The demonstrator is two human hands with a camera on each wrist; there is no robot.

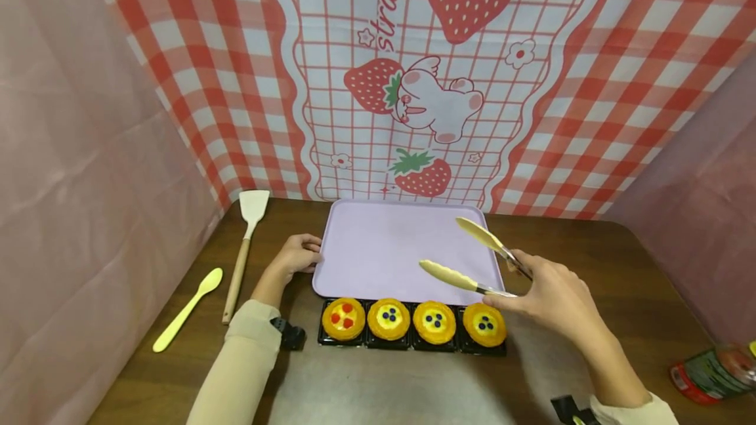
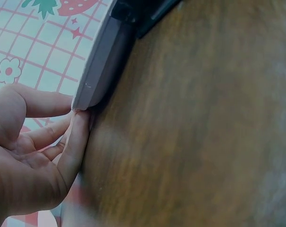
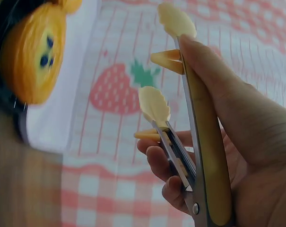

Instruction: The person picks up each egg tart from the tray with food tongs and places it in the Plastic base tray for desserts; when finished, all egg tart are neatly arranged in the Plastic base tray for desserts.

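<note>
A lilac tray lies on the table against the printed cloth. My left hand grips its left rim; in the left wrist view the thumb and fingers pinch the tray's edge. With my right hand I hold yellow-tipped tongs over the tray's right side, their arms spread and nothing between the tips. Along the tray's front edge runs a row of egg tarts in black holders: one with red toppings at the left, then three with dark blue berries.
Left of the tray lie a white spatula with a wooden handle and a yellow spoon. A jar with a green and red label stands at the far right. Checked cloth hangs behind the table.
</note>
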